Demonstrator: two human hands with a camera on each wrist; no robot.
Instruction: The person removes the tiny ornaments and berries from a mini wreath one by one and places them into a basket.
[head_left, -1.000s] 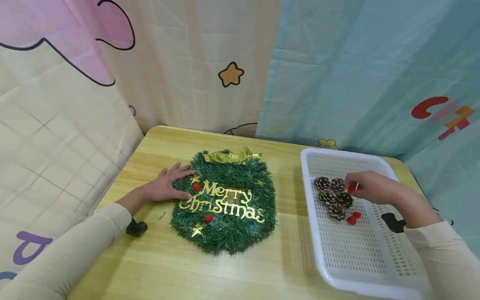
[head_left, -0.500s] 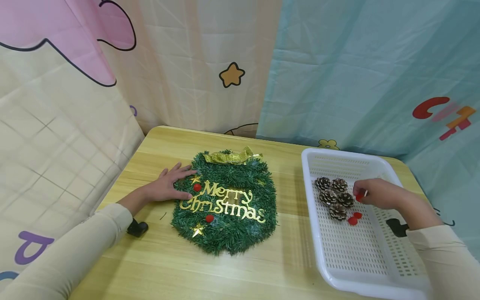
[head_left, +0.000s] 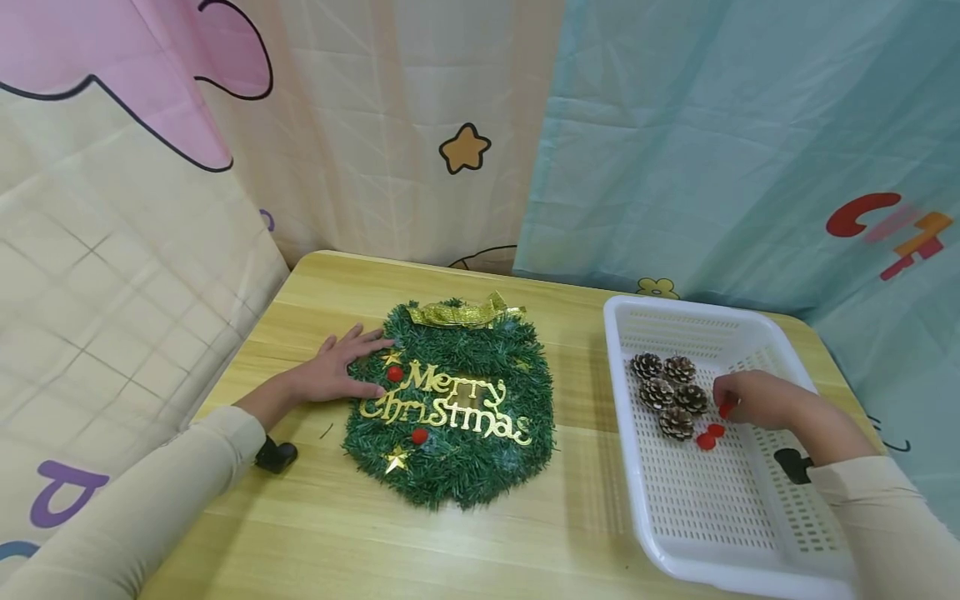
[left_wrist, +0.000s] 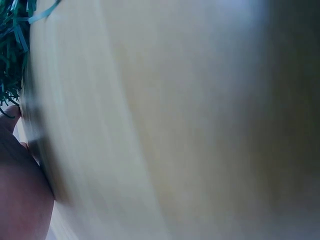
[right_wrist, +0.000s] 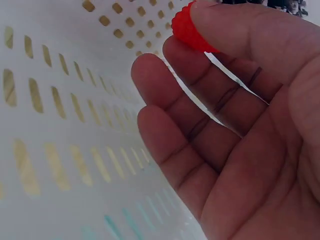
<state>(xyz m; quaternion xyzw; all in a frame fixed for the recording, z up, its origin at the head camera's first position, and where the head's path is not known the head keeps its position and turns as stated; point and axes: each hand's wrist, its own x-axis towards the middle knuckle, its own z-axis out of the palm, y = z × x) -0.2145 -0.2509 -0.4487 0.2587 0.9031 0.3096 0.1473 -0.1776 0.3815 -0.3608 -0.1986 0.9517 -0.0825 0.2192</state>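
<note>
A green tinsel wreath (head_left: 468, 475) with gold "Merry Christmas" lettering (head_left: 457, 405) lies flat on the table. My left hand (head_left: 330, 373) rests on its left edge with fingers spread. Over inside the white basket (head_left: 621, 417), my right hand (head_left: 765, 400) pinches a bumpy red berry (right_wrist: 186, 31) between thumb and fingertips; its other fingers are loosely bent. Just nearer than that hand, loose red berries (head_left: 706, 441) lie on the basket floor. Left of it sit several pine cones (head_left: 677, 423). Two red berries (head_left: 419, 436) and gold stars (head_left: 396, 459) show on the wreath.
The wooden table (head_left: 480, 550) carries both wreath and basket. A gold ribbon bow (head_left: 461, 314) tops the wreath's far edge. Printed curtains (head_left: 360, 150) hang close behind and beside the table. The basket's slotted side wall (right_wrist: 75, 120) rises close to my right fingers.
My right hand has moved a little to the right and nearer inside the basket, away from the pine cones, keeping its pinch on the red berry. My left hand stays put.
</note>
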